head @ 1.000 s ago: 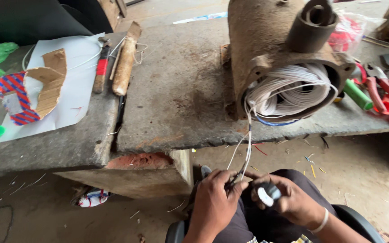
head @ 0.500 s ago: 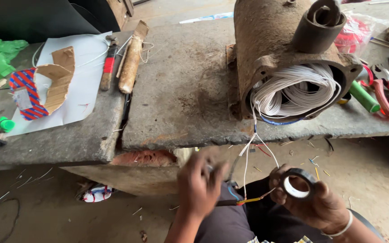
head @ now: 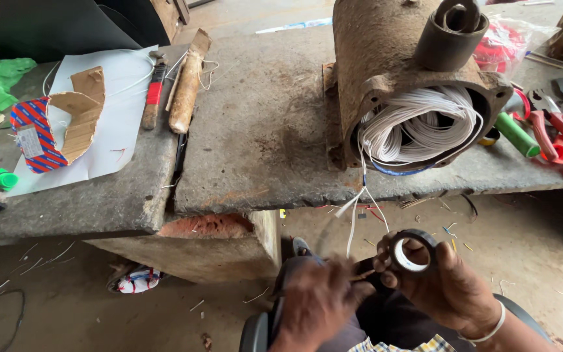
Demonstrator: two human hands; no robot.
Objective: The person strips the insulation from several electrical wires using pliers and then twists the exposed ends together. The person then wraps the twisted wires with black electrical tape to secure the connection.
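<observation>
Right hand: I see my right hand closed around a roll of black tape, thumb and fingers pinching its ring, hole facing up towards me.
Left hand: my left hand is blurred; it looks closed on the joint where the tape's free end meets the wires, but I cannot tell the exact grip.
Wires: thin white wires hang from the desk edge down to the spot between my two hands, long axis near vertical, running far-to-near.
Key relation: the wire ends lie just left of the roll and touch my left hand; the roll sits to their right, so the right hand is the one nearer the tape and the left nearer the wires.
Motor: the rusty motor housing lies on the desk, straight beyond my hands, open end towards me, with the white winding inside it.
Further out: red pliers far right; a wooden handle and torn cardboard far left.
</observation>
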